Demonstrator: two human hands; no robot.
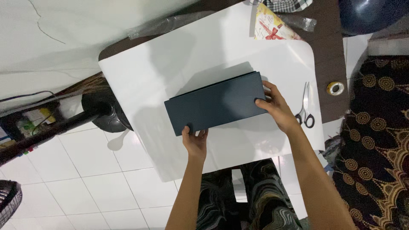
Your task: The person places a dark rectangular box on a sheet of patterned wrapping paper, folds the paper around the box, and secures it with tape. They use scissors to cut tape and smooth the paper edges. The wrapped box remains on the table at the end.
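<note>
At the far left of the frame we saw a black fan stand (64,123) slanting across the white tiled floor (98,183), its round base (104,113) tucked against the edge of the table. Moving toward the middle, we found a large white sheet of paper (179,64) spread over the brown table (324,47), hanging over the near edge. On that sheet, at the centre of the frame, lay the dark blue flat box (215,106), long and rectangular, tilted so that its right end sat higher in the picture. Our left hand (194,138) gripped the box at its lower left edge, thumb on top and fingers curled beneath. Our right hand (275,106) clasped the box's right end, thumb pressed on the top face and fingers wrapped around the short side. The two hands were well apart, one at each end. Right of the box, scissors (305,108) with dark handles lay on the sheet, and further right a roll of tape (335,88) rested on the bare table. In the upper right we noticed patterned wrapping paper (270,25).
</note>
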